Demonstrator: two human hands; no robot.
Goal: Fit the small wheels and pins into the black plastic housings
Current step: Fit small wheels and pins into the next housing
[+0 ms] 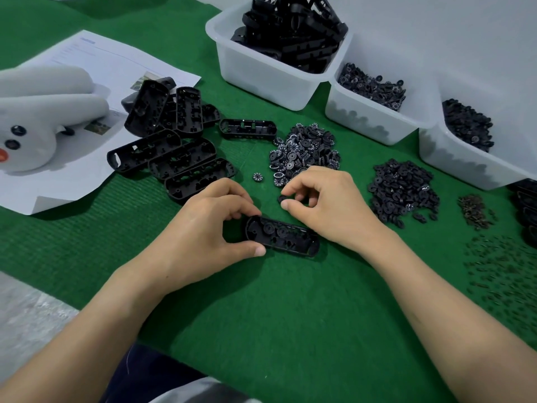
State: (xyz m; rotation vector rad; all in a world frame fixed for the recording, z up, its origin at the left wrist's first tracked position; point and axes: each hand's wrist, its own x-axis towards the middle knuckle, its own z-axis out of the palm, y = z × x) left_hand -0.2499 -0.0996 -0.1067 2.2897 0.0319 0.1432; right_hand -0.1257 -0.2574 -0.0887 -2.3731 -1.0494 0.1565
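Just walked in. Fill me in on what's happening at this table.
A person is assembling small parts on a green mat. The left hand pinches one end of a black housing lying open side up, with a couple of round wheels seemingly already seated inside. The right hand holds a small dark piece at its fingertips just above the housing. Empty housings are piled to the left, numbered wheels lie heaped just beyond the hands, and white bins hold more stock.

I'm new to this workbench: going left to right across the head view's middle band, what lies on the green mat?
White plush toy → pile of empty housings → heap of numbered wheels → heap of plain black wheels → small brownish pile.
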